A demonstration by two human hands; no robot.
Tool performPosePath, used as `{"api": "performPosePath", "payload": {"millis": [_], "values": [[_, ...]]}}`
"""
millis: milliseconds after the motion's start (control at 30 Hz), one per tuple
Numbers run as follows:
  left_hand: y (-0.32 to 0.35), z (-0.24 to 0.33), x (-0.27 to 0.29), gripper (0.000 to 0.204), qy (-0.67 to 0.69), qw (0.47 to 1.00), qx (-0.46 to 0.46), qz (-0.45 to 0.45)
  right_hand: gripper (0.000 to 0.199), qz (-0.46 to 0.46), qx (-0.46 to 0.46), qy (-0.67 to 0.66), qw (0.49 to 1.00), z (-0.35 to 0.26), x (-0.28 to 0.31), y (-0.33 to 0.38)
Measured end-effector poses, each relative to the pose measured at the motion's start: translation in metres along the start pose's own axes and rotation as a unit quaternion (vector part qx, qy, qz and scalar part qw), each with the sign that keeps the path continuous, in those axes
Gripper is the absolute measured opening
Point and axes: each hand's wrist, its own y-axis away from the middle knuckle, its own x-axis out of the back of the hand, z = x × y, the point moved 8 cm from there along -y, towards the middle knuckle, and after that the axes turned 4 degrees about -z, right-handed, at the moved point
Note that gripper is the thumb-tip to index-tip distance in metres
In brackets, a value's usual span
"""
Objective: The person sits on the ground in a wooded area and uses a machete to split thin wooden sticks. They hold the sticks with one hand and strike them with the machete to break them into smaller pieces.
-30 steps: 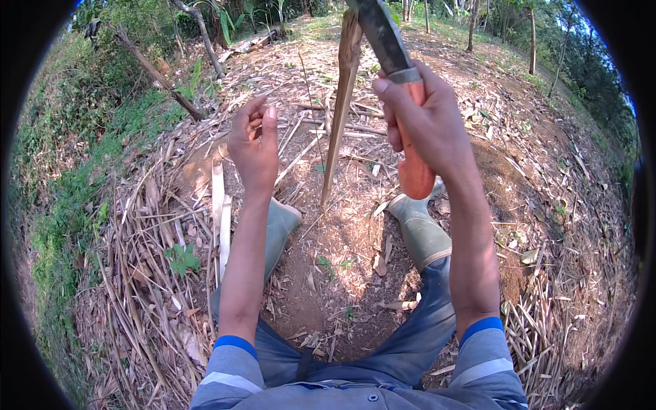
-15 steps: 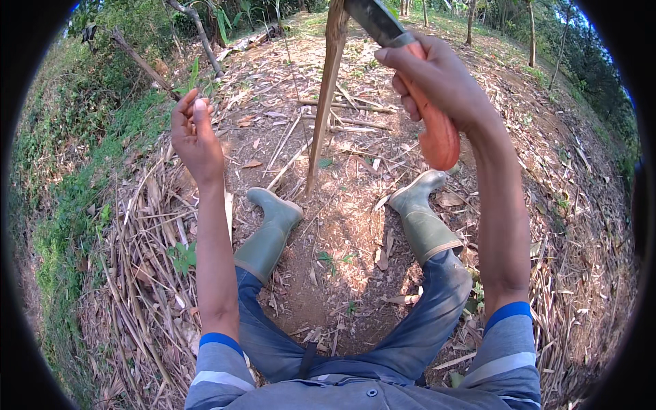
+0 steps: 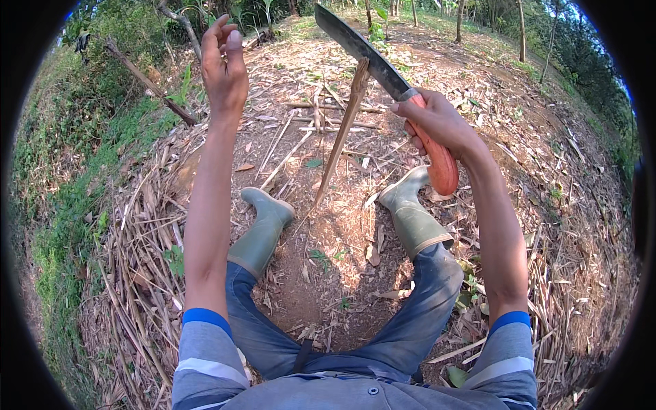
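A machete (image 3: pixel 369 56) in the right hand (image 3: pixel 441 128), a wooden stake (image 3: pixel 344 130) at its blade, the left hand (image 3: pixel 225 76) raised and empty.
The right fingers close around the machete's orange-red wooden handle, the blade slanting up and leftward; the left fingers are partly curled, well apart from blade and wood. The stake leans between the rubber boots (image 3: pixel 413 215), its narrow end low and its top overlapping the blade's lower edge; whether they touch, I cannot tell. Leaf litter (image 3: pixel 478 198) covers the ground, with dry stalks (image 3: pixel 133 280) heaped beyond the left forearm (image 3: pixel 210 198).
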Motion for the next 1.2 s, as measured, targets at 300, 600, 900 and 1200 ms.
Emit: {"api": "performPosePath", "payload": {"millis": [300, 600, 900, 1200], "values": [[0.053, -0.034, 0.066, 0.035, -0.002, 0.994, 0.108, 0.022, 0.023, 0.145, 0.124, 0.072, 0.979, -0.117, 0.054, 0.041], [0.091, -0.088, 0.05, 0.036, 0.018, 0.983, 0.184, 0.016, 0.03, -0.036, 0.013, 0.078, 0.996, 0.037, -0.067, -0.061], [0.02, -0.037, 0.036, 0.035, 0.028, 0.999, 0.02, 0.012, 0.03, -0.061, 0.036, 0.148, 0.986, -0.059, -0.024, -0.012], [0.067, -0.028, -0.039, 0.058, 0.02, 0.977, 0.097, -0.189, 0.024, -0.15, -0.043, -0.021, 0.987, 0.055, -0.092, -0.038]]}}
